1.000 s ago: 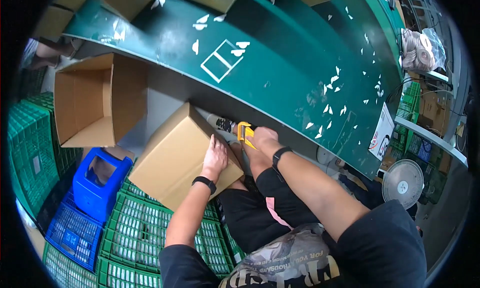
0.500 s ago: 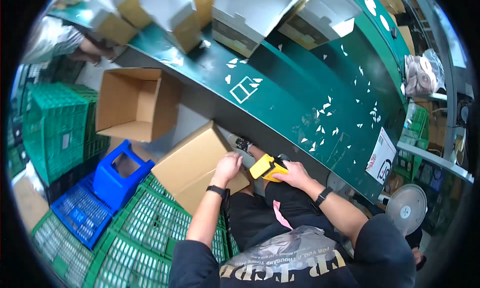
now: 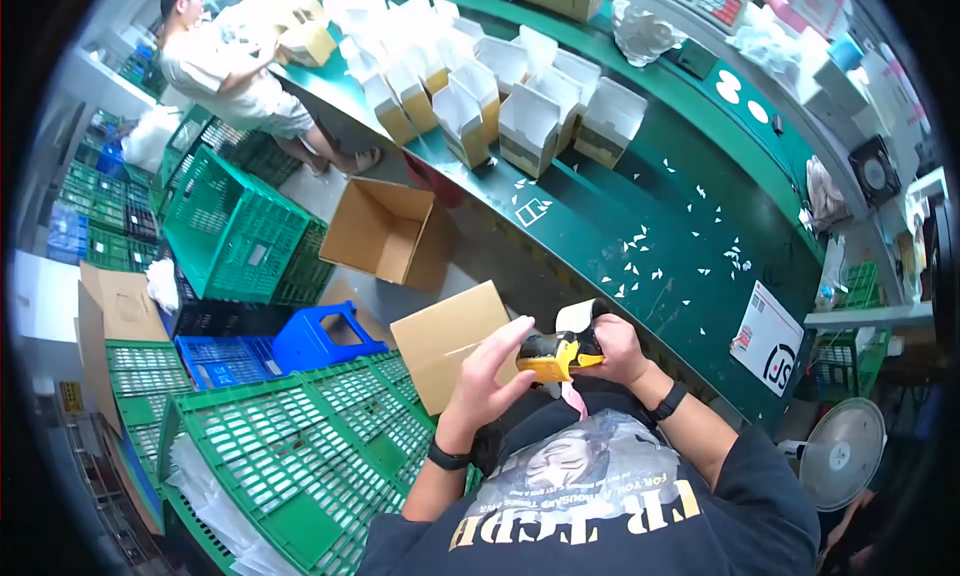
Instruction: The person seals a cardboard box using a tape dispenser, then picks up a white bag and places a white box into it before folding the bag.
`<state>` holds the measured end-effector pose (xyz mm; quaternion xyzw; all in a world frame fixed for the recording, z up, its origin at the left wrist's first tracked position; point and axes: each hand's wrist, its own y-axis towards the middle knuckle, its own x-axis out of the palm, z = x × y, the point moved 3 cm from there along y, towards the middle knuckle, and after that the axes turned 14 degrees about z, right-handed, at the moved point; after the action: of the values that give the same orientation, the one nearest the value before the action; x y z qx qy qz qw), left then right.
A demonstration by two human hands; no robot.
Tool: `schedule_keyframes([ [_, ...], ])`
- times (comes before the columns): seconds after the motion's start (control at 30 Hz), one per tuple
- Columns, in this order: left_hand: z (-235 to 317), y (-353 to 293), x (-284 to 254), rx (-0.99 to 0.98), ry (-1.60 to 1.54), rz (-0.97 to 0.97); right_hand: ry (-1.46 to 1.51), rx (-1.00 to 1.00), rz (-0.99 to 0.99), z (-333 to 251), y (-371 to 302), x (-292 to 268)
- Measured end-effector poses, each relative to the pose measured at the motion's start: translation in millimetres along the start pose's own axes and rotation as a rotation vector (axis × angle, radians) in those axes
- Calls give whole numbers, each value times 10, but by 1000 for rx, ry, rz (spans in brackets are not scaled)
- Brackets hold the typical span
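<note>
A yellow and black label gun (image 3: 560,354) is in the grip of my right hand (image 3: 620,351), held in front of my torso. On its top sits a pale roll (image 3: 578,318), and a pink strip (image 3: 574,401) hangs below it. My left hand (image 3: 490,376) is beside the gun's near end, fingers stretched and thumb apart, holding nothing; whether a fingertip touches the gun I cannot tell. Just beyond that hand stands a closed brown cardboard box (image 3: 450,336), partly hidden by it.
Small white cartons with raised flaps (image 3: 530,126) and white scraps (image 3: 640,241) lie on the green table (image 3: 600,211). An open cardboard box (image 3: 375,231), a blue crate (image 3: 320,334) and green crates (image 3: 300,456) stand left. A co-worker (image 3: 225,76) handles cartons far left. A fan (image 3: 845,451) stands right.
The view has lifted, showing more of the table and the co-worker. The label gun has turned and come closer to my body. My left hand has left the closed box and opened beside the gun.
</note>
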<state>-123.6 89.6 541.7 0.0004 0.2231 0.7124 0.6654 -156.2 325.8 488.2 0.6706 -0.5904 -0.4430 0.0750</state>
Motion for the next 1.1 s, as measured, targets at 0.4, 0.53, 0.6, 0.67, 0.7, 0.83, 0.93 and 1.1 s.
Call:
schedule_keyframes([
  [0.4, 1160, -124, 506, 354, 207, -15, -35, -175, 233, -317, 34, -837],
  [0.53, 1405, -143, 786, 535, 235, -44, -107, -214, 247, -224, -81, -1216],
  [0.6, 1524, -73, 899, 635, 273, -10, -125, -228, 261, -201, 12, -1406],
  [0.67, 1652, -23, 1032, 690, 279, -15, -149, -216, 280, -169, 26, -1587],
  [0.7, 1718, 15, 1107, 719, 277, -23, -158, -219, 306, -143, 17, -1678],
  [0.83, 1869, 85, 1382, 777, 253, -62, -200, -206, 383, -83, -90, -1964],
  [0.93, 1906, 167, 1619, 809, 194, -120, -279, -177, 452, -34, -208, -2145],
  [1.1, 1816, 41, 1922, 760, 219, -185, -282, -42, 502, 59, -610, -2269],
])
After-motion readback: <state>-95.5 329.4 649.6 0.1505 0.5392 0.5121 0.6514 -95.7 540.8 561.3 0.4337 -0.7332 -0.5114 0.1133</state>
